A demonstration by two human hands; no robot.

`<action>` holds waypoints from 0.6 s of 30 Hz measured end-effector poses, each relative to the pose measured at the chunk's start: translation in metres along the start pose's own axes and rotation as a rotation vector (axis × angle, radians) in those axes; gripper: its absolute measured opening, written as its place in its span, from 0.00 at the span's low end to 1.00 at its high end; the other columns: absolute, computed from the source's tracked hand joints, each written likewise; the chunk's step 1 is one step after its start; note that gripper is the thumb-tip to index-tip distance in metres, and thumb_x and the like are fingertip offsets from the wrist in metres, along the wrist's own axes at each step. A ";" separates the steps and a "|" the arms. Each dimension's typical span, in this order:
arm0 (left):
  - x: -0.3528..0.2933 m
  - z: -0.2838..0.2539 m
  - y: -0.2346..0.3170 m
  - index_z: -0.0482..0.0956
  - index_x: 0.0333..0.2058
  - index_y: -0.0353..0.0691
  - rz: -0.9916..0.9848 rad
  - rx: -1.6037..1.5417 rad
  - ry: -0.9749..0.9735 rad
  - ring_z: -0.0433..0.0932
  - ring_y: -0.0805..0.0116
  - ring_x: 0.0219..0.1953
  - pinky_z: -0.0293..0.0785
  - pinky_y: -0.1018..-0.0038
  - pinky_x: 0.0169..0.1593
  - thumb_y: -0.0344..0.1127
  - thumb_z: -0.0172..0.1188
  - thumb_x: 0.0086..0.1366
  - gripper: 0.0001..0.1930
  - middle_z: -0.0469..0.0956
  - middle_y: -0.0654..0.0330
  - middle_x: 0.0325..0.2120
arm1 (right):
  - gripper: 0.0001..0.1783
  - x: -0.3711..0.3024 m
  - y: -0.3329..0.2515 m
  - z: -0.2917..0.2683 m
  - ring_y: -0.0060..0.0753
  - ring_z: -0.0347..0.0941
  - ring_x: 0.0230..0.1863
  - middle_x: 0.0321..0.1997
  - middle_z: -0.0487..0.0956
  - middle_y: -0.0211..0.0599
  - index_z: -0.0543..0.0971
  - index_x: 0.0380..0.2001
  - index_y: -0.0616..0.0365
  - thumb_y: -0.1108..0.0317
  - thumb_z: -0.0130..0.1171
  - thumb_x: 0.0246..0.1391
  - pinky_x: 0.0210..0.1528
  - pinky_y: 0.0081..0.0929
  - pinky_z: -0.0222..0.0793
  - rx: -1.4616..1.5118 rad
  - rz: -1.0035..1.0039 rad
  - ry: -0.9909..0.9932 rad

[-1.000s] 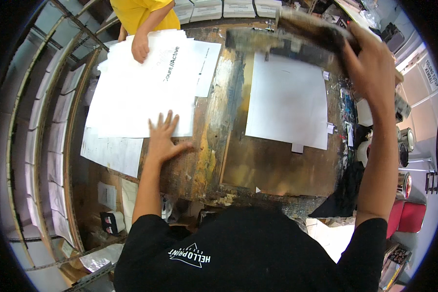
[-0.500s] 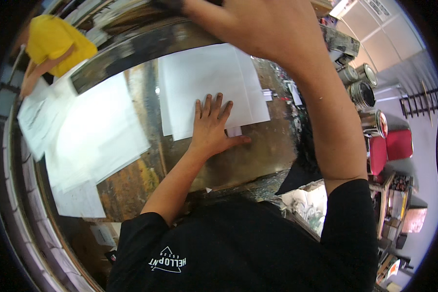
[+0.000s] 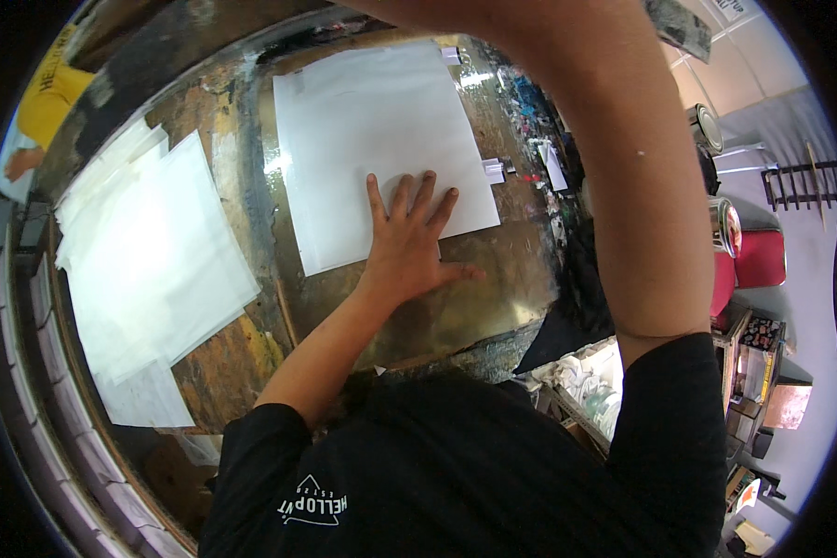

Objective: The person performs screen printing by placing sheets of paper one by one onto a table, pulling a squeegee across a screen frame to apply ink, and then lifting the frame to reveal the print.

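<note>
My left hand [image 3: 407,246] lies flat on a white sheet of paper [image 3: 363,112], fingers spread near its lower edge and thumb over the brown work surface [image 3: 437,316]. The sheet rests flat on that glossy, stained surface. Small pale tabs [image 3: 493,171] stick out at its right side. My right arm reaches up past the sheet's right side. Only part of my right hand [image 3: 474,11] shows at the top edge; its fingers are cut off from view, and so is anything they may hold.
A loose stack of white sheets [image 3: 149,270] covers the table's left part. A person in a yellow shirt [image 3: 51,98] stands at the far left. Paint-spattered edging [image 3: 530,112], metal cans [image 3: 707,128] and a red chair [image 3: 760,258] are to the right. A box of crumpled material [image 3: 591,386] stands nearby.
My right hand has gone up, mostly out of the picture. The paper under my left hand now lies as one squared sheet. The person in yellow has moved leftward with a pale sheet.
</note>
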State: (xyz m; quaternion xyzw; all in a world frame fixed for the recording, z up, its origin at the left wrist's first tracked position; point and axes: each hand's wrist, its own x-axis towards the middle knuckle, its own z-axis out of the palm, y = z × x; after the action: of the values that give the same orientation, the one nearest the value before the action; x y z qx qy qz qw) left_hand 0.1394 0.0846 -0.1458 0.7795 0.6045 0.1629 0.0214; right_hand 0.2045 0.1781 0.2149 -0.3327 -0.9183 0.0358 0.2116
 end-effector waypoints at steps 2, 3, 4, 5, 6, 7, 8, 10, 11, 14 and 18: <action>-0.001 0.006 0.002 0.71 0.72 0.47 -0.027 0.035 -0.105 0.57 0.40 0.76 0.32 0.20 0.74 0.93 0.53 0.44 0.67 0.62 0.47 0.75 | 0.34 0.001 -0.003 0.002 0.25 0.61 0.16 0.16 0.72 0.27 0.77 0.19 0.55 0.41 0.47 0.73 0.22 0.31 0.65 0.005 0.048 -0.039; 0.000 0.005 0.003 0.71 0.72 0.47 -0.012 0.046 -0.027 0.57 0.40 0.76 0.32 0.20 0.74 0.94 0.53 0.43 0.67 0.62 0.47 0.75 | 0.35 0.002 -0.005 0.005 0.25 0.61 0.16 0.16 0.72 0.27 0.77 0.18 0.55 0.41 0.47 0.73 0.22 0.31 0.65 0.002 0.069 -0.052; 0.001 0.000 0.004 0.70 0.73 0.47 -0.009 0.032 -0.027 0.58 0.40 0.76 0.32 0.21 0.74 0.92 0.56 0.44 0.66 0.62 0.47 0.75 | 0.35 0.003 -0.005 0.009 0.25 0.61 0.15 0.16 0.72 0.27 0.77 0.18 0.55 0.41 0.48 0.73 0.22 0.31 0.65 -0.014 0.057 -0.035; 0.001 -0.009 0.003 0.70 0.73 0.48 0.004 0.017 0.056 0.58 0.41 0.76 0.32 0.23 0.75 0.90 0.59 0.45 0.65 0.63 0.47 0.75 | 0.35 0.004 -0.005 0.014 0.25 0.61 0.15 0.16 0.72 0.27 0.77 0.18 0.55 0.41 0.48 0.73 0.22 0.32 0.65 -0.030 0.065 -0.024; 0.000 -0.025 -0.001 0.69 0.73 0.48 0.026 -0.023 0.063 0.58 0.41 0.76 0.32 0.25 0.76 0.89 0.62 0.45 0.64 0.63 0.47 0.74 | 0.34 0.003 -0.002 0.020 0.26 0.62 0.16 0.16 0.73 0.28 0.77 0.19 0.55 0.42 0.48 0.73 0.23 0.33 0.65 -0.067 0.039 0.010; -0.001 -0.044 -0.004 0.70 0.72 0.47 -0.099 -0.056 0.232 0.63 0.42 0.73 0.39 0.28 0.76 0.83 0.67 0.46 0.61 0.67 0.46 0.71 | 0.33 0.003 0.001 0.026 0.27 0.63 0.17 0.17 0.73 0.29 0.77 0.20 0.56 0.42 0.48 0.73 0.25 0.35 0.66 -0.104 0.015 0.045; -0.004 -0.068 -0.011 0.71 0.72 0.47 -0.224 -0.112 0.292 0.67 0.43 0.70 0.45 0.31 0.77 0.77 0.73 0.48 0.58 0.71 0.46 0.67 | 0.32 0.000 0.007 0.031 0.28 0.65 0.19 0.18 0.73 0.31 0.77 0.21 0.55 0.42 0.48 0.73 0.27 0.36 0.66 -0.115 -0.069 0.089; -0.021 -0.125 -0.035 0.74 0.58 0.35 -0.690 -0.655 0.501 0.82 0.61 0.49 0.81 0.63 0.55 0.40 0.86 0.52 0.38 0.81 0.54 0.49 | 0.27 -0.016 0.022 0.048 0.41 0.72 0.28 0.25 0.77 0.41 0.78 0.32 0.58 0.43 0.52 0.70 0.35 0.43 0.69 -0.162 -0.183 0.163; -0.037 -0.151 -0.045 0.73 0.58 0.34 -0.644 -1.049 0.676 0.82 0.65 0.45 0.82 0.66 0.52 0.34 0.83 0.55 0.36 0.82 0.56 0.46 | 0.26 -0.027 0.026 0.061 0.52 0.77 0.36 0.32 0.81 0.51 0.78 0.42 0.61 0.44 0.56 0.67 0.41 0.49 0.71 -0.197 -0.216 0.196; -0.093 -0.189 -0.065 0.72 0.62 0.31 -0.504 -1.443 0.660 0.85 0.66 0.45 0.83 0.68 0.52 0.30 0.82 0.56 0.38 0.85 0.55 0.46 | 0.30 -0.064 0.044 0.094 0.60 0.80 0.47 0.43 0.82 0.54 0.73 0.55 0.61 0.52 0.68 0.58 0.48 0.51 0.72 -0.159 -0.277 -0.035; -0.135 -0.132 -0.054 0.73 0.67 0.28 -0.622 -0.968 0.529 0.84 0.66 0.50 0.80 0.70 0.57 0.40 0.90 0.47 0.50 0.86 0.54 0.49 | 0.37 -0.116 0.049 0.157 0.47 0.71 0.59 0.53 0.74 0.41 0.70 0.59 0.55 0.67 0.76 0.46 0.62 0.51 0.62 -0.224 -0.238 -0.150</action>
State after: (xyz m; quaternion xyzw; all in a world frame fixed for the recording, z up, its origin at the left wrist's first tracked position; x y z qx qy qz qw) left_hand 0.0230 -0.0510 -0.0637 0.4027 0.6456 0.5911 0.2679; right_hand 0.2493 0.1550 0.0200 -0.2394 -0.9626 -0.0673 0.1070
